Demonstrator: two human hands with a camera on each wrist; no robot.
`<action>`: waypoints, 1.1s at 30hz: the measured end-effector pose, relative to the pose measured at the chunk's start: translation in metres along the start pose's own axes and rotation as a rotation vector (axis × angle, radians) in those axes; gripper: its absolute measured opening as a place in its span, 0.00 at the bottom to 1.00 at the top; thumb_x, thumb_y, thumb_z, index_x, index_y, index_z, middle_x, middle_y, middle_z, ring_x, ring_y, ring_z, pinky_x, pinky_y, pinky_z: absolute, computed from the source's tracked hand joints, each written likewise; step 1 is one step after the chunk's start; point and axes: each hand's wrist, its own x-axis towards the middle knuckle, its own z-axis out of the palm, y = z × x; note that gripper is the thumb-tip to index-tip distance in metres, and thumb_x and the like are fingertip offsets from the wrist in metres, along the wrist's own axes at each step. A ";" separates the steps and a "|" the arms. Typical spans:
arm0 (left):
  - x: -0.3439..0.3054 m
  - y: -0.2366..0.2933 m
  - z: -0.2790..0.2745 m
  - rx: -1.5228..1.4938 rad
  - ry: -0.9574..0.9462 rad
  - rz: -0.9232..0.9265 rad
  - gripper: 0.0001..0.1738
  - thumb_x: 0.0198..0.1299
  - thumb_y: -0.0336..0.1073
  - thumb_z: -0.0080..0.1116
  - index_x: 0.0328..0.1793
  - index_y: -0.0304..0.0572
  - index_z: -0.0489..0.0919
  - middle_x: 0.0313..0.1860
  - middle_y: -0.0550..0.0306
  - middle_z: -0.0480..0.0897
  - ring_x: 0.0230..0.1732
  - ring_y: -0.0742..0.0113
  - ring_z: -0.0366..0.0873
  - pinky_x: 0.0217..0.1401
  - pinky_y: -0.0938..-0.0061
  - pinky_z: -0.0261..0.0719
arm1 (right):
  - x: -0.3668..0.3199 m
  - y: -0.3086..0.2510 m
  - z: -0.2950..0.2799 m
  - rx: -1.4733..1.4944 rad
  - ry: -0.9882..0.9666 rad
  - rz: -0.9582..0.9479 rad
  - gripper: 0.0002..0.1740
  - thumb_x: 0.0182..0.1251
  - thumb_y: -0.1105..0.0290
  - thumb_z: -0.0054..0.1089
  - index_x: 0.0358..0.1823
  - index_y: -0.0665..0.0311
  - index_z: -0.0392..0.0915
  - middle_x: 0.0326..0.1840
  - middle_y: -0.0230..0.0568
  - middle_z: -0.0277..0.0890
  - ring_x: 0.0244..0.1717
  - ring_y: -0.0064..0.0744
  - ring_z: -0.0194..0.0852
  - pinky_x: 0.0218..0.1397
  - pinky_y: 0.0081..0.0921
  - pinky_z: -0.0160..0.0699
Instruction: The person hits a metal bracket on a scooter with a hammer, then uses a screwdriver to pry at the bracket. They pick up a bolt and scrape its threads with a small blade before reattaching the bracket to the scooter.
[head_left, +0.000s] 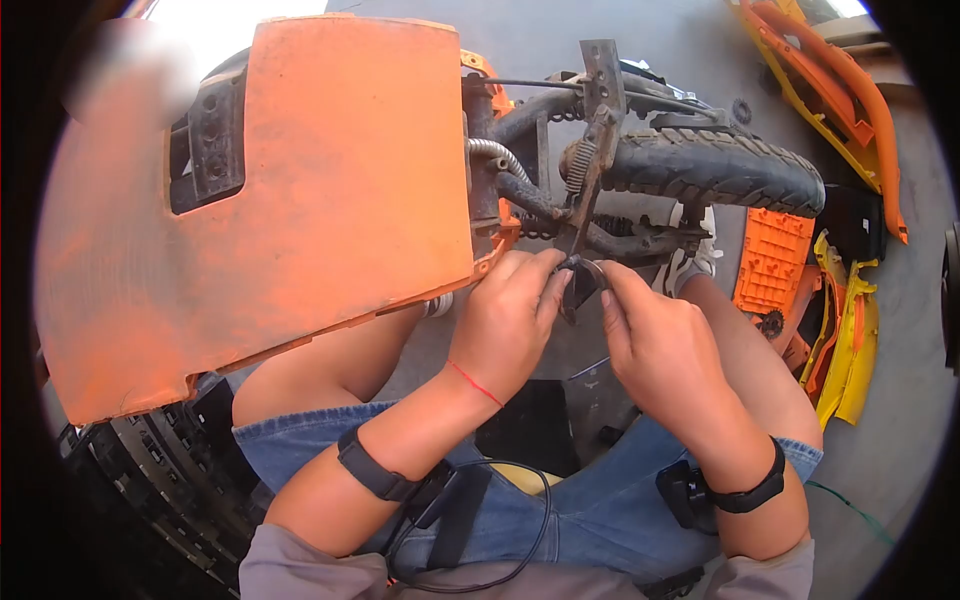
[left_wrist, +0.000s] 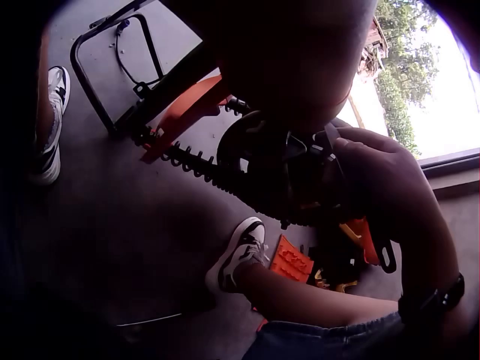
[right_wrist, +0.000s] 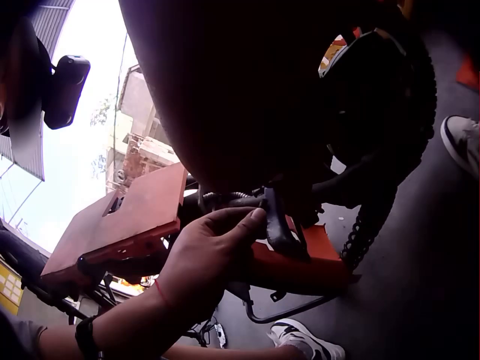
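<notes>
Black part (head_left: pixel 584 276) sits half-hidden, pinched between left hand (head_left: pixel 507 322) and right hand (head_left: pixel 660 345).

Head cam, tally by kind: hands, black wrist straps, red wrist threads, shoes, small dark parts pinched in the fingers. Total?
hands: 2 (left hand, right hand)
black wrist straps: 2 (left strap, right strap)
red wrist thread: 1
shoe: 1
small dark part, pinched by both hands: 1
Total: 7
</notes>
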 end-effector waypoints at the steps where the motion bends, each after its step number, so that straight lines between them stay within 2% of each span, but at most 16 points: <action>1: 0.001 0.000 0.000 -0.004 -0.007 -0.006 0.10 0.60 0.27 0.63 0.46 0.31 0.81 0.37 0.47 0.81 0.32 0.55 0.79 0.37 0.68 0.77 | 0.000 0.001 0.003 0.000 -0.006 0.008 0.12 0.66 0.71 0.56 0.48 0.67 0.76 0.25 0.52 0.79 0.23 0.53 0.79 0.25 0.43 0.77; 3: 0.003 -0.002 -0.001 0.010 -0.014 0.037 0.09 0.59 0.26 0.63 0.45 0.31 0.80 0.34 0.48 0.79 0.31 0.55 0.78 0.35 0.68 0.76 | 0.000 0.003 0.008 -0.043 -0.015 -0.031 0.18 0.63 0.72 0.57 0.55 0.68 0.75 0.24 0.50 0.79 0.22 0.51 0.80 0.25 0.41 0.78; 6: 0.005 -0.001 0.000 0.013 -0.012 0.058 0.09 0.59 0.25 0.63 0.45 0.32 0.80 0.32 0.50 0.77 0.28 0.59 0.76 0.32 0.69 0.74 | 0.000 0.004 0.014 -0.101 -0.002 -0.052 0.23 0.60 0.72 0.59 0.59 0.68 0.74 0.24 0.48 0.79 0.22 0.49 0.80 0.25 0.39 0.79; 9: 0.005 0.000 0.002 -0.016 -0.028 -0.021 0.09 0.57 0.25 0.63 0.45 0.32 0.80 0.31 0.52 0.75 0.25 0.65 0.73 0.28 0.71 0.71 | 0.001 0.002 0.016 -0.148 0.001 -0.059 0.26 0.58 0.73 0.60 0.60 0.67 0.74 0.25 0.47 0.79 0.23 0.47 0.80 0.25 0.39 0.79; 13: 0.006 0.001 0.001 -0.003 -0.032 -0.009 0.09 0.57 0.25 0.63 0.44 0.32 0.80 0.31 0.54 0.75 0.23 0.68 0.72 0.26 0.73 0.71 | 0.002 -0.003 0.010 -0.145 -0.044 -0.017 0.26 0.57 0.73 0.60 0.60 0.67 0.75 0.26 0.47 0.80 0.23 0.46 0.80 0.26 0.38 0.79; 15: 0.007 0.003 0.000 -0.043 -0.058 -0.056 0.07 0.58 0.27 0.61 0.42 0.33 0.79 0.34 0.47 0.77 0.35 0.47 0.77 0.38 0.62 0.76 | 0.002 -0.004 0.009 -0.165 -0.052 -0.019 0.26 0.57 0.73 0.60 0.60 0.67 0.75 0.26 0.47 0.79 0.23 0.47 0.80 0.26 0.39 0.79; 16: 0.007 0.002 0.001 -0.044 -0.058 -0.057 0.07 0.58 0.27 0.61 0.42 0.33 0.79 0.34 0.47 0.77 0.35 0.47 0.77 0.38 0.62 0.76 | 0.002 -0.004 0.008 -0.165 -0.054 -0.020 0.26 0.57 0.73 0.60 0.60 0.67 0.75 0.26 0.47 0.79 0.23 0.47 0.80 0.26 0.39 0.79; 18: 0.007 0.000 0.003 -0.041 -0.022 -0.010 0.08 0.57 0.25 0.63 0.43 0.33 0.79 0.31 0.54 0.75 0.23 0.68 0.71 0.26 0.74 0.71 | 0.003 -0.004 0.007 -0.155 -0.061 -0.021 0.25 0.58 0.74 0.60 0.60 0.68 0.74 0.25 0.48 0.79 0.23 0.47 0.80 0.26 0.39 0.79; 31: 0.008 0.002 0.008 -0.055 -0.035 -0.038 0.07 0.55 0.24 0.63 0.39 0.34 0.78 0.30 0.53 0.74 0.24 0.66 0.71 0.28 0.72 0.71 | 0.003 -0.006 0.003 -0.147 -0.060 -0.042 0.25 0.57 0.74 0.60 0.58 0.73 0.75 0.25 0.50 0.79 0.23 0.49 0.80 0.26 0.39 0.78; 33: 0.009 0.002 0.008 -0.064 -0.030 -0.029 0.07 0.55 0.24 0.63 0.39 0.34 0.77 0.30 0.53 0.74 0.23 0.64 0.71 0.28 0.72 0.70 | 0.003 -0.009 0.001 -0.113 -0.092 0.037 0.22 0.60 0.78 0.56 0.58 0.69 0.75 0.27 0.53 0.78 0.27 0.56 0.78 0.30 0.44 0.76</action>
